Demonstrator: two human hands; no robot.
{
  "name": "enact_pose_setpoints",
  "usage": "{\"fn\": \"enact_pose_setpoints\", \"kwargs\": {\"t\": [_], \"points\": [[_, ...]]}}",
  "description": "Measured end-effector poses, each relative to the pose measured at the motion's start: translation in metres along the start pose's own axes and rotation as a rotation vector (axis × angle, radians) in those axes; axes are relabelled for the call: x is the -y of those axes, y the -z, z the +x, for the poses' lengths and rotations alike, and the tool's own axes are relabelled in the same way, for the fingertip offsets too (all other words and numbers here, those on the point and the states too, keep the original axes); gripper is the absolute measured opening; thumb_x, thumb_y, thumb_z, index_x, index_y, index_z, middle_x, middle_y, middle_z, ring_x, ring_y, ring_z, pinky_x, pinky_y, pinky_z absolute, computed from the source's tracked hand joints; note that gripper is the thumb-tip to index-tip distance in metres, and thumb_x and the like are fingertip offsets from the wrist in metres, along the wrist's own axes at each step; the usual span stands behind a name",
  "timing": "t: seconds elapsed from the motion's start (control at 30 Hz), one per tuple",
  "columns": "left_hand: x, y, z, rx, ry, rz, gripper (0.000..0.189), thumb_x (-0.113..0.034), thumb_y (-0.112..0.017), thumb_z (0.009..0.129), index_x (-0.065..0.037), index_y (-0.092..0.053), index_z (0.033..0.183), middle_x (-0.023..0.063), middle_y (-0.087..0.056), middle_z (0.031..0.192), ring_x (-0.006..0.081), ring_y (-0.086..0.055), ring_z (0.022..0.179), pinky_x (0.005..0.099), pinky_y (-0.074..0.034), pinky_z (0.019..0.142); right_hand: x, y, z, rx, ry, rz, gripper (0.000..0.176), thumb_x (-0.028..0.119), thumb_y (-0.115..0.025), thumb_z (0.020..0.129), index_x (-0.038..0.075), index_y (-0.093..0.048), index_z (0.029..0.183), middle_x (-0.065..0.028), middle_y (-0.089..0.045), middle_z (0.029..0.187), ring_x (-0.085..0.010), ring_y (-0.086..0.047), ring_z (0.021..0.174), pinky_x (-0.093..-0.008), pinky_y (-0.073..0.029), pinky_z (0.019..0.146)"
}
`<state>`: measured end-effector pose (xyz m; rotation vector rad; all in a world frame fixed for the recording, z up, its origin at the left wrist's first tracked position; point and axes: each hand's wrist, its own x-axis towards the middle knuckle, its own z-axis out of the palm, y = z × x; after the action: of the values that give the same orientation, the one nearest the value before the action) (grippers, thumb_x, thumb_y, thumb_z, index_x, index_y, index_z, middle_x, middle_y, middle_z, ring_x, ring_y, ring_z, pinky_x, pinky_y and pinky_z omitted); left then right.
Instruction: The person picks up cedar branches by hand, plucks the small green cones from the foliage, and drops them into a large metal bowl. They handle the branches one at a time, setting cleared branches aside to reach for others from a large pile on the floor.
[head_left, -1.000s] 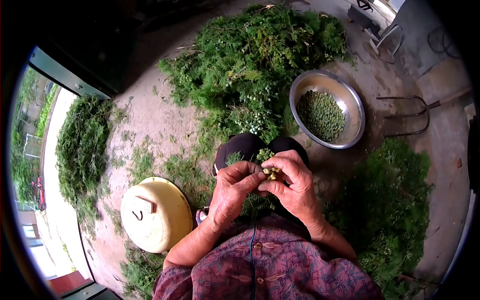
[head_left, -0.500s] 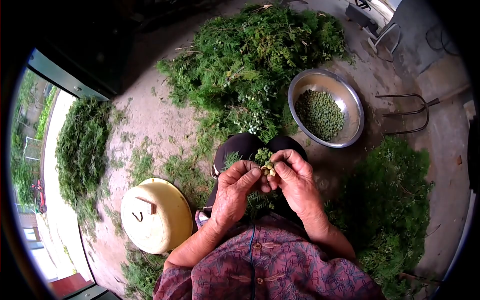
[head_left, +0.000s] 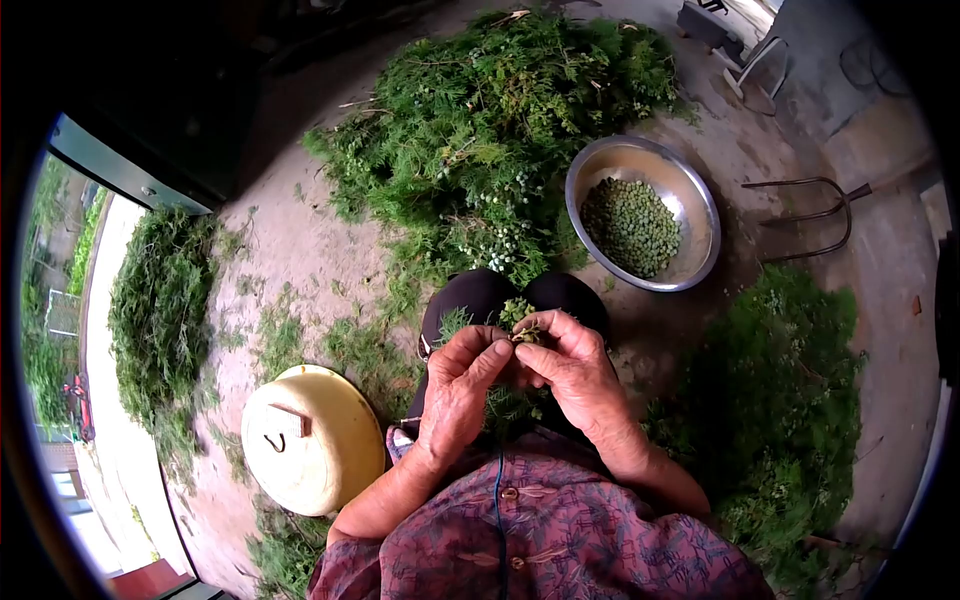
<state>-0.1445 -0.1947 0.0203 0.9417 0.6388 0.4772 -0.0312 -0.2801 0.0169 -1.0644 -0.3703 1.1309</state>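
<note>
While the two hands meet above the lap, the right hand has its thumb and forefinger clamped on a small sprig of green cones, which pokes out just past the fingertips between the dark-trousered knees. The left hand has thumb and forefinger together, right at the sprig; whether a piece is pinched between them cannot be told. Feathery conifer foliage lies on the lap beneath the hands.

Toward the far edge of the concrete floor, a large heap of cut conifer branches spreads out, pale cones showing at its near side. Just beside it, to the right, the stainless steel basin holds a mound of loose green cones. Farther toward the floor's right edge lies a pitchfork head, with more greenery nearer the person.

To the left, a yellow basin sits upside down, a small block and a dark hook on its base. Another branch pile runs along the floor's left edge, beside the bright opening.
</note>
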Motion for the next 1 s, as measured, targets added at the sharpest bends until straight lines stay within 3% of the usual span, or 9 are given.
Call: {"fn": "enact_pose_setpoints", "kwargs": {"t": [0.17,0.3,0.4,0.5,0.6,0.7,0.77,0.83,1.0], "points": [[-0.005,-0.002,-0.003,0.016,-0.057,0.291,0.015,-0.014,-0.054,0.088,0.001,-0.057,0.089,0.0043,-0.058,0.070,0.0098,-0.054,0.064,0.0220,-0.044,0.060,-0.003,-0.003,-0.001,-0.034,0.134,-0.183,0.016,0.001,-0.059,0.080,0.000,-0.054,0.096,-0.0020,-0.057,0.079,-0.0051,-0.052,0.060,-0.0179,-0.042,0.052],[-0.006,-0.001,0.001,0.026,0.071,0.116,0.015,-0.015,-0.055,0.087,-0.002,-0.054,0.080,0.0029,-0.054,0.066,0.0103,-0.047,0.055,0.0237,-0.040,0.054,-0.004,0.003,0.000,0.007,-0.020,0.045,0.014,0.001,-0.059,0.080,0.001,-0.054,0.093,-0.0022,-0.057,0.078,-0.0065,-0.052,0.061,-0.0194,-0.042,0.052],[0.000,0.000,0.005,0.000,0.142,-0.306,0.016,-0.015,-0.055,0.087,-0.003,-0.052,0.077,0.0039,-0.052,0.070,0.0112,-0.043,0.054,0.0233,-0.038,0.052,-0.002,0.007,0.005,0.018,-0.153,0.325,0.011,0.001,-0.058,0.081,0.002,-0.055,0.091,-0.0023,-0.055,0.076,-0.0097,-0.053,0.064,-0.0219,-0.042,0.055],[-0.012,0.010,0.007,-0.091,0.082,-0.310,0.014,-0.014,-0.054,0.087,-0.003,-0.053,0.080,0.0054,-0.051,0.074,0.0122,-0.042,0.056,0.0231,-0.038,0.053,0.002,0.022,0.012,0.024,-0.067,0.471,0.008,0.000,-0.057,0.082,0.001,-0.056,0.090,-0.0044,-0.056,0.076,-0.0122,-0.053,0.064,-0.0231,-0.042,0.054],[-0.022,0.048,0.013,-0.287,-0.108,-0.261,0.004,-0.005,-0.053,0.086,-0.002,-0.056,0.086,0.0067,-0.055,0.075,0.0129,-0.049,0.058,0.0220,-0.042,0.054,0.011,0.050,0.018,-0.136,-0.048,0.493,0.010,0.000,-0.055,0.082,0.001,-0.056,0.092,-0.0056,-0.056,0.078,-0.0137,-0.052,0.064,-0.0245,-0.042,0.054],[-0.033,0.095,0.018,-0.501,-0.285,-0.079,0.016,-0.002,-0.050,0.086,0.002,-0.056,0.100,0.0103,-0.060,0.086,0.0139,-0.053,0.064,0.0238,-0.047,0.062,0.021,0.094,0.036,-0.316,0.017,0.508,0.010,-0.002,-0.052,0.082,0.000,-0.055,0.092,-0.0063,-0.055,0.078,-0.0158,-0.052,0.068,-0.0259,-0.046,0.059],[-0.037,0.117,0.017,-0.599,-0.337,0.119,0.036,-0.004,-0.050,0.084,0.006,-0.047,0.118,0.0158,-0.055,0.112,0.0208,-0.059,0.083,0.0288,-0.047,0.076,0.037,0.130,0.056,-0.418,0.078,0.518,0.010,-0.003,-0.050,0.083,-0.002,-0.053,0.092,-0.0092,-0.055,0.082,-0.0198,-0.055,0.074,-0.0320,-0.052,0.068],[-0.032,0.146,0.016,-0.672,-0.288,0.193,0.040,-0.008,-0.053,0.083,0.006,-0.047,0.120,0.0165,-0.052,0.117,0.0235,-0.057,0.094,0.0321,-0.046,0.080,0.063,0.151,0.077,-0.639,0.107,0.563,0.014,-0.001,-0.046,0.085,-0.006,-0.051,0.097,-0.0133,-0.055,0.091,-0.0238,-0.056,0.082,-0.0374,-0.052,0.080],[-0.031,0.145,0.003,-0.686,-0.325,0.510,0.038,-0.015,-0.059,0.081,0.002,-0.055,0.114,0.0137,-0.058,0.108,0.0192,-0.053,0.101,0.0306,-0.040,0.088,0.094,0.202,0.093,-0.707,0.294,0.423,0.022,0.004,-0.041,0.089,-0.010,-0.048,0.105,-0.0170,-0.053,0.105,-0.0259,-0.054,0.095,-0.0391,-0.049,0.088]]}}
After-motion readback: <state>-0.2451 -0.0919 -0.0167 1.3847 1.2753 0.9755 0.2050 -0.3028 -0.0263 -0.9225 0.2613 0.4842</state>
